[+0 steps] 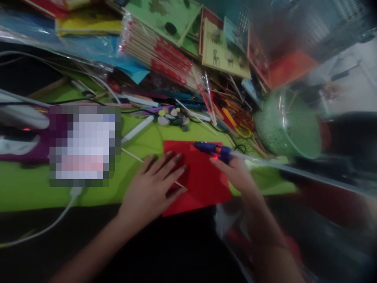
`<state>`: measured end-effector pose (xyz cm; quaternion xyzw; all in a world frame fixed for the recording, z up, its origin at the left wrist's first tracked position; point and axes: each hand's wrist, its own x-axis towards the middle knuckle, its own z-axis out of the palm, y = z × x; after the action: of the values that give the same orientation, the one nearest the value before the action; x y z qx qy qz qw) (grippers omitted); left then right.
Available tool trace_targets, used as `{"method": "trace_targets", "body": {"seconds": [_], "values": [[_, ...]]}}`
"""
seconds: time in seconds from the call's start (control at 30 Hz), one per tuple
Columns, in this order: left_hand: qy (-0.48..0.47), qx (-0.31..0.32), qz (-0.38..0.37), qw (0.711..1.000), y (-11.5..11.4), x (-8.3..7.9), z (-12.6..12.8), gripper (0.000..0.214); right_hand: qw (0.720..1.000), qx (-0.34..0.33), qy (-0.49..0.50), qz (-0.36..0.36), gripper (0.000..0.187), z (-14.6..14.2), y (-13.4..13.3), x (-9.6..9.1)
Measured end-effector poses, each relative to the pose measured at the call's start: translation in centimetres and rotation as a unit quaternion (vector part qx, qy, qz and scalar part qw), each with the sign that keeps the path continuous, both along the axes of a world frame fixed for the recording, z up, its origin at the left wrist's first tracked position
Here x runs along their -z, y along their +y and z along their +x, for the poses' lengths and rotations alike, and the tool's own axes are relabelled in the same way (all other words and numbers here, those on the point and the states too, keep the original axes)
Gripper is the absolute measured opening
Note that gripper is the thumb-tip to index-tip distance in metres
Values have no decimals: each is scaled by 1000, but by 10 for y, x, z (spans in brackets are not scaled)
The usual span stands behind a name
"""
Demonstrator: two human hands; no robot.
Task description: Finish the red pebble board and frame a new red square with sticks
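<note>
My left hand [156,182] lies palm down with its fingers stretched out, partly on a red sheet [206,182]. A thin wooden stick [131,155] passes beneath it; one end shows left of the hand and the other near the thumb. My right hand [240,175] is closed around a blue glue gun [213,150] with a small red light. The gun's nozzle points left, over the sheet's upper part. From its back runs a long whitish glue stick [282,167]. The trigger is hidden by my fingers.
A green cloth [141,196] covers the table. Behind the sheet are pebbles [173,116], a white marker [138,129], yellow-handled scissors [243,131] and bundled sticks [159,49]. A green basket [290,122] stands right; a blurred-out device [85,145] with a white cable lies left.
</note>
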<state>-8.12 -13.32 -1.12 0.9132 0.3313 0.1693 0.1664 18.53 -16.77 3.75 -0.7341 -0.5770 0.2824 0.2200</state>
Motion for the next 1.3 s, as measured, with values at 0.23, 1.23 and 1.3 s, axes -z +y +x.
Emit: {"method": "trace_targets", "body": {"seconds": [0.23,1.23,1.3], "values": [[-14,9,-4,1000,0,1,-2,45,998,-57,5,0,36,-31,22,-4],[-26,18,-16,999,0,6,-3,50,997,-77,12,-11,39,-49,35,2],[-24,17,-16,999,0,6,-3,51,997,-73,13,-18,39,-49,34,1]]}}
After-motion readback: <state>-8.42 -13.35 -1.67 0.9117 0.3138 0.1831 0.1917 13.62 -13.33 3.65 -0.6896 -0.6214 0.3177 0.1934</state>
